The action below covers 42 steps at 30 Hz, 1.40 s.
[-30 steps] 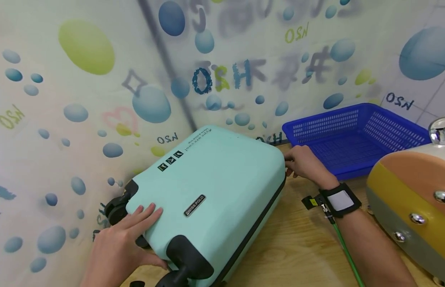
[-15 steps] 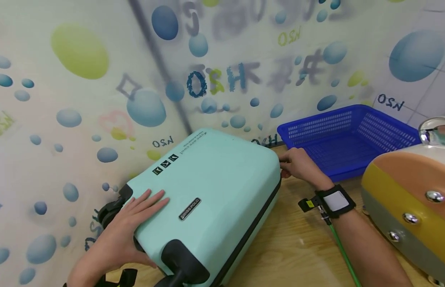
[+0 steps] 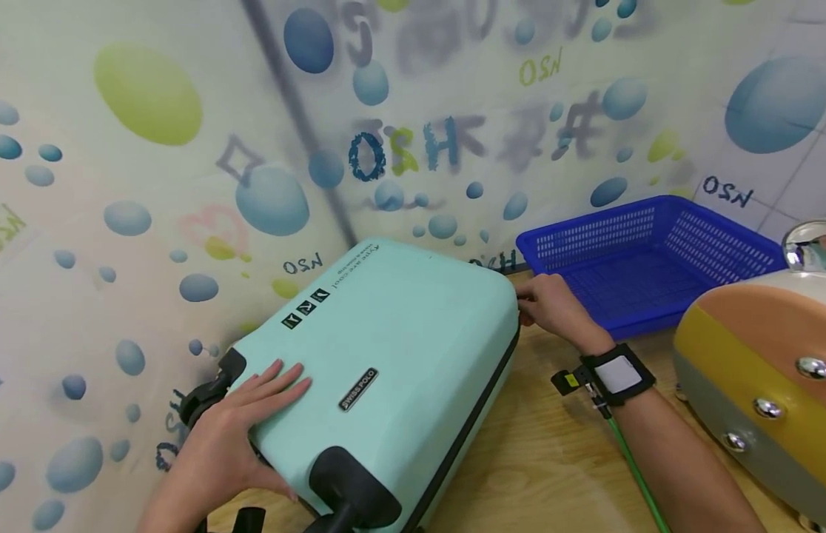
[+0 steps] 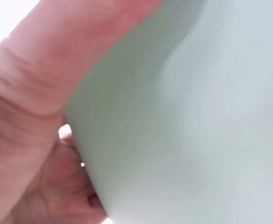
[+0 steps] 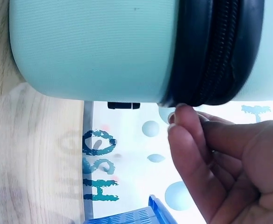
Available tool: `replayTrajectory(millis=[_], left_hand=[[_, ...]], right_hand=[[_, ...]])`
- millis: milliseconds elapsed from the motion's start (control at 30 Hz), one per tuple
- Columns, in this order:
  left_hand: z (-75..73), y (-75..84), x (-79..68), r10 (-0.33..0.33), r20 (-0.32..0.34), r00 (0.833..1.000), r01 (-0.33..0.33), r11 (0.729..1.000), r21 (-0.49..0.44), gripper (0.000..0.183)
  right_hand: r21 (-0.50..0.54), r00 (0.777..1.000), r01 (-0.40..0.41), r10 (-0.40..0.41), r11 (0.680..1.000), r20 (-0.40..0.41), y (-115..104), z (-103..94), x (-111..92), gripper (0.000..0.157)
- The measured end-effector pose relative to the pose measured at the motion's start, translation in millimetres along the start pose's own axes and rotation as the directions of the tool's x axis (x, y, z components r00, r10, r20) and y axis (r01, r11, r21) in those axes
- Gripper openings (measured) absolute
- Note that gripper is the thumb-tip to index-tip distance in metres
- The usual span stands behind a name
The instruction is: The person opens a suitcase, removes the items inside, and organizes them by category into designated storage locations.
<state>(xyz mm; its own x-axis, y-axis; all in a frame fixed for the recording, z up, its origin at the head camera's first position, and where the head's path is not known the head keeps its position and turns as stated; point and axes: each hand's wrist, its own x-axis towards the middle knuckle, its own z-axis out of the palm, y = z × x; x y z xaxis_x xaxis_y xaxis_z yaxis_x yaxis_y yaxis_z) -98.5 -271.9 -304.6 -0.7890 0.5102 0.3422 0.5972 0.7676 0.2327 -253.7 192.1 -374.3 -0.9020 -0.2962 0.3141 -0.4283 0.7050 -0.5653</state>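
A mint-green hard suitcase (image 3: pixel 400 318) with a black zipper band (image 5: pixel 216 51) lies on the wooden table, its wheels toward me. My left hand (image 3: pixel 236 426) rests on its wheeled end, fingers stretched over the upper shell and thumb down at the end edge. In the left wrist view, the thumb lies against the pale shell (image 4: pixel 183 121). My right hand (image 3: pixel 559 311) is at the far right corner. Seen from the right wrist, its thumb and curled fingers pinch at the zipper's edge; the small pull between the fingertips is hidden.
A blue perforated plastic basket (image 3: pixel 633 274) stands behind my right hand. To the right is a rounded yellow, orange and grey case (image 3: pixel 753 370) with metal studs. A patterned curtain (image 3: pixel 453 111) hangs close behind the suitcase. Black wheels (image 3: pixel 206 392) stick out at its near end.
My left hand slid slightly farther onto the upper shell, then stayed about there. The right hand keeps its place at the far corner. The head view shifted slightly.
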Motion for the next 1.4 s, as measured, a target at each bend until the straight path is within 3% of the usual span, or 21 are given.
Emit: replayTrajectory(millis=[167,433,800,967,1133,1233,1400], left_hand=[[-1.3,7.5,-0.6,-0.026,-0.017,1.0,0.027,0.999,0.042,0.111],[-4.1,15.0,-2.5,-0.003,-0.064,0.998,0.009,0.995,0.098,0.112],[-2.8,21.1,-4.9,0.0,-0.056,0.998,0.004,0.997,0.079,0.112],[-0.3,29.9,-6.5,-0.01,-0.07,0.997,0.021,0.989,0.145,0.115],[4.4,40.0,-5.4,0.042,-0.117,0.992,-0.013,0.971,0.24,0.116],[6.0,38.8,-2.5,0.091,-0.107,0.99,-0.071,0.982,0.174,0.117],[8.2,34.7,1.2,0.134,-0.031,0.99,-0.135,0.99,-0.036,0.117]], right_hand=[[0.072,0.999,-0.037,0.035,0.997,0.033,2,-2.4,-5,0.016],[0.144,0.988,-0.123,0.108,0.982,0.108,-4,-12.1,-11,0.02],[0.287,0.94,-0.274,0.193,0.918,0.283,-7,-23.6,-22,0.029],[0.32,0.951,-0.277,0.212,0.906,0.224,-8,-13.4,-19,0.028],[0.36,0.965,-0.261,0.233,0.896,0.118,-5,0.0,-14,0.027],[0.362,0.971,-0.24,0.225,0.901,0.085,-2,4.6,-11,0.025],[0.373,0.979,-0.206,0.192,0.905,0.074,3,12.4,-3,0.024]])
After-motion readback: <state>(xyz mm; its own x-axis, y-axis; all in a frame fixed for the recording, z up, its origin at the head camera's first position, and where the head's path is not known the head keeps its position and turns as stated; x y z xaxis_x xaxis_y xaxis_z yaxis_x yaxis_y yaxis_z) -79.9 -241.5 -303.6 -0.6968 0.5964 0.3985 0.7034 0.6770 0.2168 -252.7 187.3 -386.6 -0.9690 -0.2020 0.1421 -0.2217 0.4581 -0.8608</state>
